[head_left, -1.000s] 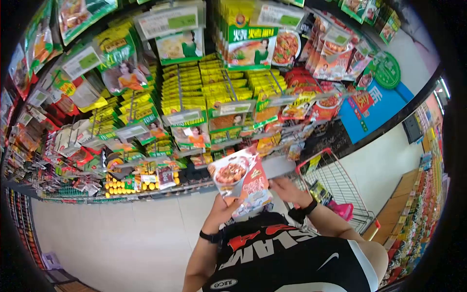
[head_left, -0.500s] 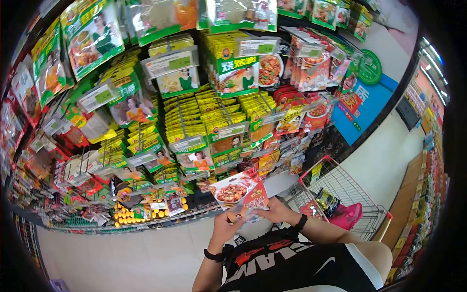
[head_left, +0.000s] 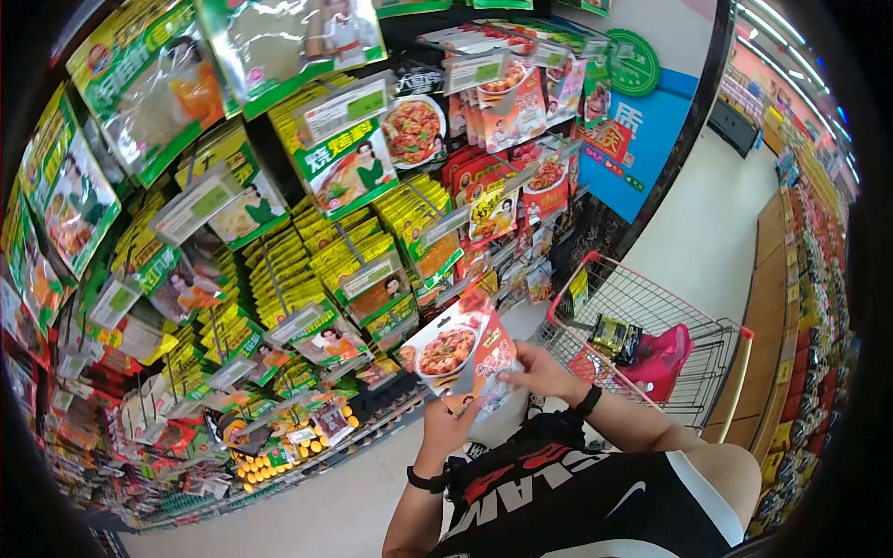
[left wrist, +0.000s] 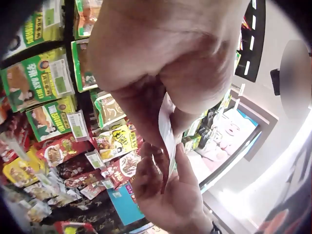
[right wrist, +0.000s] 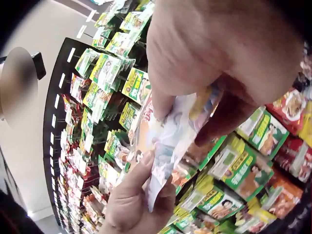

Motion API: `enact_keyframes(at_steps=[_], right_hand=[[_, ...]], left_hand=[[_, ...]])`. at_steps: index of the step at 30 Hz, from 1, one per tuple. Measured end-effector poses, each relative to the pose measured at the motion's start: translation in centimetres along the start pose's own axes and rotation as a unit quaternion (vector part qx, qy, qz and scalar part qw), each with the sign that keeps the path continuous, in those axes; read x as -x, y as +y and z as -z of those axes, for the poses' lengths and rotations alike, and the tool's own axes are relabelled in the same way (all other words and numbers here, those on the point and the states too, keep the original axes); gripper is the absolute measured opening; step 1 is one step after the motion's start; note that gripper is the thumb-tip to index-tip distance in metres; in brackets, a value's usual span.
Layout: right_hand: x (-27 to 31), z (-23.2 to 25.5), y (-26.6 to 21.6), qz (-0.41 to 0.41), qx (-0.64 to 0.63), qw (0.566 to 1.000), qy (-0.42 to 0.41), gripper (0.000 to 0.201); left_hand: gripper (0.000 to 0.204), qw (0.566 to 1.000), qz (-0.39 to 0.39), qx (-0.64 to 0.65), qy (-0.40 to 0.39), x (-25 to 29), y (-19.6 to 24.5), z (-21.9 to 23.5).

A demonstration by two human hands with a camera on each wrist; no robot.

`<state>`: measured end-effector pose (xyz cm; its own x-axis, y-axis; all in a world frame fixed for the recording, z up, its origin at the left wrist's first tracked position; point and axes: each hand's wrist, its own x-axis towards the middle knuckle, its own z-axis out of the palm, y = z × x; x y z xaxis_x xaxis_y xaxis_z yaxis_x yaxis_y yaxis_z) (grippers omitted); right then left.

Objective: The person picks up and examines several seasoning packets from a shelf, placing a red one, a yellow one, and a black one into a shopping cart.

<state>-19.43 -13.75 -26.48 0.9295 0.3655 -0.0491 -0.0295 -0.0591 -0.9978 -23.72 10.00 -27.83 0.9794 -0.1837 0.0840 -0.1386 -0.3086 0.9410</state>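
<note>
A red-and-white food packet [head_left: 451,349] with a bowl of food pictured on its front is held up in front of the body, between both hands. My left hand [head_left: 450,430] pinches its lower edge, thumb on the printed face. At the lower right side my right hand [head_left: 551,372] grips it, thumb in front and fingers behind. The left wrist view shows the packet [left wrist: 166,129] nearly edge-on, with the right hand [left wrist: 170,202] beyond. In the right wrist view, the left hand [right wrist: 131,200] pinches the far end of the packet [right wrist: 168,153].
Hanging racks of yellow-and-green packets [head_left: 339,177] fill the left and front. A shopping cart [head_left: 651,325] stands close on the right, holding a black pouch [head_left: 614,339] and a pink item [head_left: 662,363]. Beyond it, the aisle floor [head_left: 693,209] runs beside another shelf [head_left: 809,372].
The head view has turned right, so the racks slide left and more aisle shows. My right hand has moved from the packet's side edge to a grip with its thumb on the front.
</note>
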Motion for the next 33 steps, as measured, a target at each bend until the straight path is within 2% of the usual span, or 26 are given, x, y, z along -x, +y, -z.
enact_keyframes(at_steps=[2,4,5,8,9,13,15,18,19,22,28,29,33], right_hand=[[-0.7,2.0,-2.0,-0.029,-0.023,0.999,0.021,0.042],[-2.0,3.8,-1.6,0.014,-0.089,0.996,0.008,0.044],[-2.5,4.3,-1.6,0.034,-0.115,0.993,0.013,0.043],[-3.3,5.9,-2.3,0.070,-0.136,0.988,0.037,0.040],[-3.7,6.7,-2.7,0.075,-0.133,0.987,0.042,0.040],[-5.4,9.3,-3.9,0.103,-0.171,0.978,0.067,0.041],[-6.1,10.8,-4.3,0.116,-0.203,0.971,0.050,0.045],[-7.3,13.0,-4.3,0.156,-0.245,0.957,0.013,0.056],[-7.6,13.7,-4.2,0.171,-0.257,0.951,-0.001,0.061],[-8.4,16.1,-5.0,0.178,-0.244,0.953,-0.024,0.074],[-10.8,22.6,-6.9,0.219,-0.212,0.952,0.017,0.062],[-11.2,23.7,-7.3,0.224,-0.201,0.953,0.025,0.062],[-12.7,27.5,-8.8,0.236,-0.157,0.958,0.034,0.059]], left_hand=[[0.022,0.998,-0.049,-0.039,-0.018,-2.0,0.9,-0.1],[0.024,0.989,-0.115,-0.082,-0.039,-4.1,1.8,-0.3],[0.025,0.994,-0.083,-0.039,-0.052,-4.9,2.2,-0.7],[0.028,0.996,-0.083,0.013,-0.029,-8.0,4.4,-1.9],[0.026,0.997,-0.052,-0.004,-0.057,-9.0,5.4,-2.0],[0.022,0.999,-0.031,0.006,-0.030,-12.5,6.8,-3.7],[0.021,0.999,-0.030,0.006,-0.018,-14.0,8.5,-4.4],[0.020,0.987,-0.156,-0.025,0.017,-17.1,9.9,-5.6],[0.020,0.987,-0.155,-0.029,0.015,-18.0,10.4,-6.0],[0.018,0.989,-0.141,-0.029,0.015,-20.6,11.8,-7.2],[0.022,0.994,-0.105,0.008,0.013,-25.8,17.2,-9.2],[0.032,0.981,-0.189,-0.034,0.021,-27.2,16.9,-8.7],[0.046,0.976,-0.188,-0.099,0.039,-28.7,18.7,-5.2]])
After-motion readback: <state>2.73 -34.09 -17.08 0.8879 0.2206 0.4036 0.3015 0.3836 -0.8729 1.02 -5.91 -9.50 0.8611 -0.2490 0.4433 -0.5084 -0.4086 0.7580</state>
